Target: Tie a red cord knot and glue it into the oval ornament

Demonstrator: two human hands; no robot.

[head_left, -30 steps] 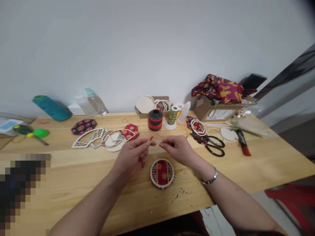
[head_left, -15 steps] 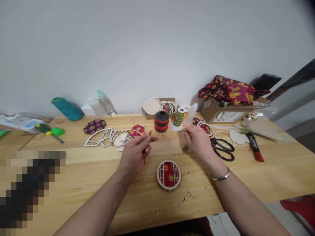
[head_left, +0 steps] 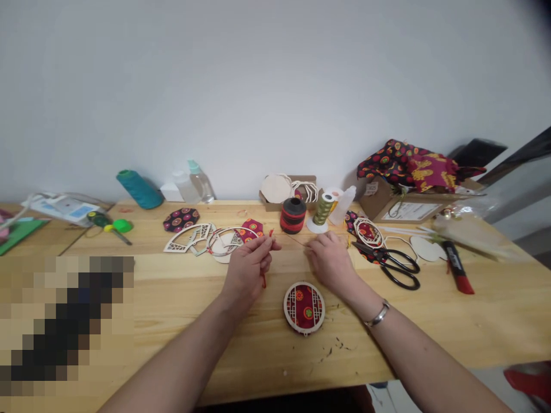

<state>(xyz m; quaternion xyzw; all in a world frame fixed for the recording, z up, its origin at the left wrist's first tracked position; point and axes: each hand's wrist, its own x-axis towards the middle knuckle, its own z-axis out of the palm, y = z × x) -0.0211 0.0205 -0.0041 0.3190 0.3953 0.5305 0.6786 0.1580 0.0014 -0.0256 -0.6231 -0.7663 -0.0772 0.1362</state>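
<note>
Grip, left hand point(head_left: 248, 268): thumb and forefinger pressed together on a red cord point(head_left: 268, 236); one end stands up past the fingertips, the other end hangs below the palm.
Grip, right hand point(head_left: 330, 259): palm down, fingers curled low over the desk point(head_left: 172, 298); whether they pinch anything cannot be told.
Hand spacing: the two hands sit near each other, apart, with a thin thread line between them.
Round ornament point(head_left: 304, 299): flat on the desk at 6 o'clock of the hands, a pale lattice frame over red patterned fabric; neither hand touches it.
Red-and-black spool point(head_left: 293, 215): upright at 12 o'clock of the hands.
Olive thread spool point(head_left: 323, 210): upright just beside the red-and-black spool, at its 3 o'clock.
Scissors point(head_left: 394, 264): black handles, flat on the desk at 3 o'clock of the right hand.
Wooden cut-outs point(head_left: 202, 239): fan and ring shapes lying at 10 o'clock of the left hand.
Teal cone point(head_left: 139, 189): lying tilted at the back of the desk, at 10 o'clock.
Cardboard box point(head_left: 404, 205): at 2 o'clock, with patterned fabric point(head_left: 408, 163) piled on top.
Red marker point(head_left: 458, 267): flat at 3 o'clock, beyond the scissors.
</note>
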